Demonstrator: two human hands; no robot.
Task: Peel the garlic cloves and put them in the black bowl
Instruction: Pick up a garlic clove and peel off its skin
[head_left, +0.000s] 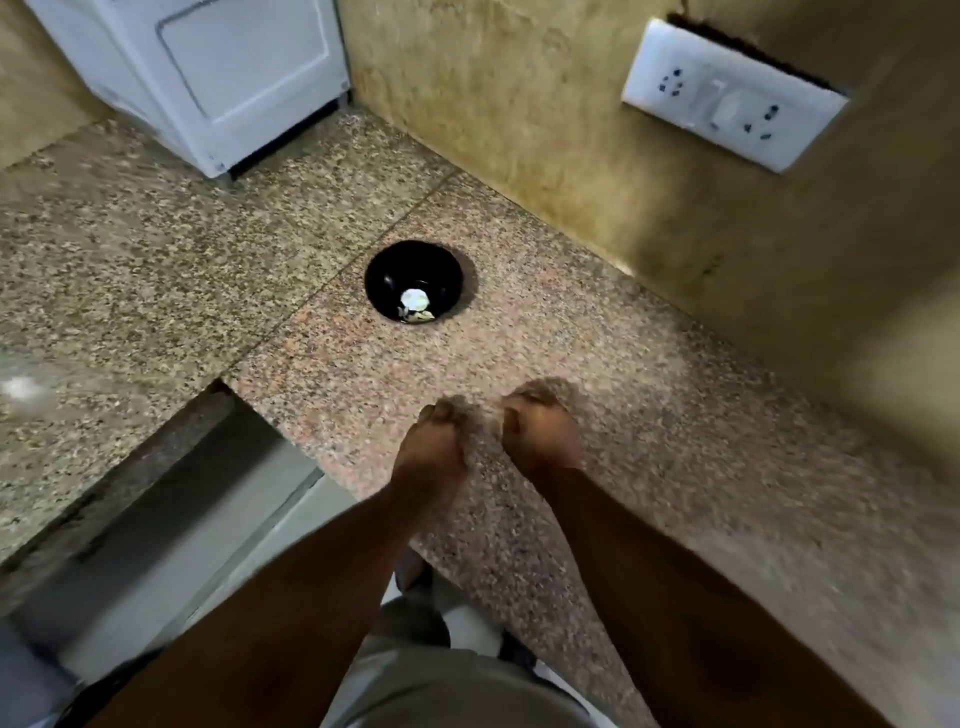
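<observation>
Pale garlic pieces (415, 304) are seen already in the black bowl (387, 280), while what the blurred, curled left hand (434, 441) and right hand (540, 431) grip cannot be told.

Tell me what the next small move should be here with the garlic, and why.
Probably reach the right hand forward to the black bowl and pick up a piece of garlic. Both hands, left hand included, hover blurred over the granite counter near its front edge, fingers curled, with no clove visible in them, while the only garlic in view lies in the bowl farther back.
</observation>
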